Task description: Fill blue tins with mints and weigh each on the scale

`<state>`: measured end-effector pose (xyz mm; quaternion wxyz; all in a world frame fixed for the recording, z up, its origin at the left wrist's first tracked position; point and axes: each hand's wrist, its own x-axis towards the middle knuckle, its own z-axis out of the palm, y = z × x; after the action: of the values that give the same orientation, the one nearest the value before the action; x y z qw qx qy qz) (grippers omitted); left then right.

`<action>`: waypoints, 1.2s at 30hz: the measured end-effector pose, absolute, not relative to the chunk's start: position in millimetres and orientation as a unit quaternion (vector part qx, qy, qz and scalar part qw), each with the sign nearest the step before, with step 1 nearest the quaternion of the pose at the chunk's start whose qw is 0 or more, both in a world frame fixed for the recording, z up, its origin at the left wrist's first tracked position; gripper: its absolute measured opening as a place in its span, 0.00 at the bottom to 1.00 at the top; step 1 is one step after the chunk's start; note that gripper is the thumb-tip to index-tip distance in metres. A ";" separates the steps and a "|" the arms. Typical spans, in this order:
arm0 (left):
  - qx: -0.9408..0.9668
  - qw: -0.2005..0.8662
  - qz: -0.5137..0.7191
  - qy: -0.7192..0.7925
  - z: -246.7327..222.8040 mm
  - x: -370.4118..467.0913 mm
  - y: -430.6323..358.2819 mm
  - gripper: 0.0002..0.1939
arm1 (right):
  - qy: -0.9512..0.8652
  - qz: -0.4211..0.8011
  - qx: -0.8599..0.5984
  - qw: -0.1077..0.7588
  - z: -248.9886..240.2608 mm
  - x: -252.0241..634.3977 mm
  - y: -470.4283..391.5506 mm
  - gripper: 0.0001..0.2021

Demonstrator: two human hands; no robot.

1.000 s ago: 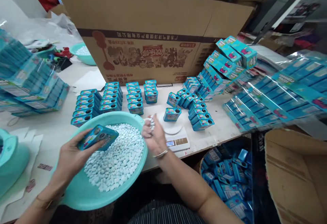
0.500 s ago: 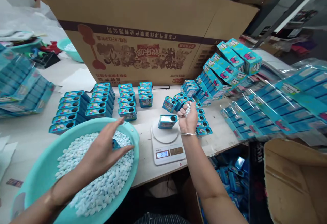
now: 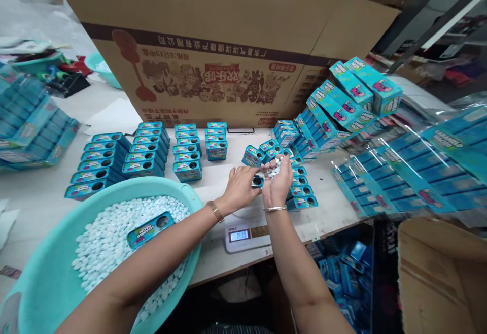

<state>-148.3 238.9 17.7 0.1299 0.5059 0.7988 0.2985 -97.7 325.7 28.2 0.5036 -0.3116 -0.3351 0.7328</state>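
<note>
At the scale [image 3: 248, 240], one blue tin [image 3: 257, 182] is found largely covered by the person's left hand [image 3: 240, 188]; only its holed end shows, and whether its base rests on the weighing plate cannot be confirmed. Step in hand, as judged: attending to the tin with a handful of white candies [image 3: 273, 169] at the scale. The next move appears to call for a steady tin and a level palm, so that nothing spills. Right hand [image 3: 278, 187]: palm up beside the tin, fingers curled into a cup holding the candies; forearm rising from front-right of the scale. Left hand: palm down, fingers over the tin; firmness of grip cannot be told. Its forearm crosses the basin [image 3: 45, 273], left of the scale, near a second tin [image 3: 146, 232] lying on more candies. Further out, rows of tins [image 3: 187, 169] stand behind-left of the scale; a printed carton [image 3: 228, 19] stands behind.
</note>
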 end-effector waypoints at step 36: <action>0.557 0.047 0.242 0.793 69.5 -187.2 174.7 0.30 | -0.035 0.930 -0.091 0.354 20.6 31.4 353.7 0.09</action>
<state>-187.2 174.7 69.5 0.0468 0.5575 0.7929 0.2417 31.4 353.7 20.6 0.3544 -0.0913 -0.0352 0.9300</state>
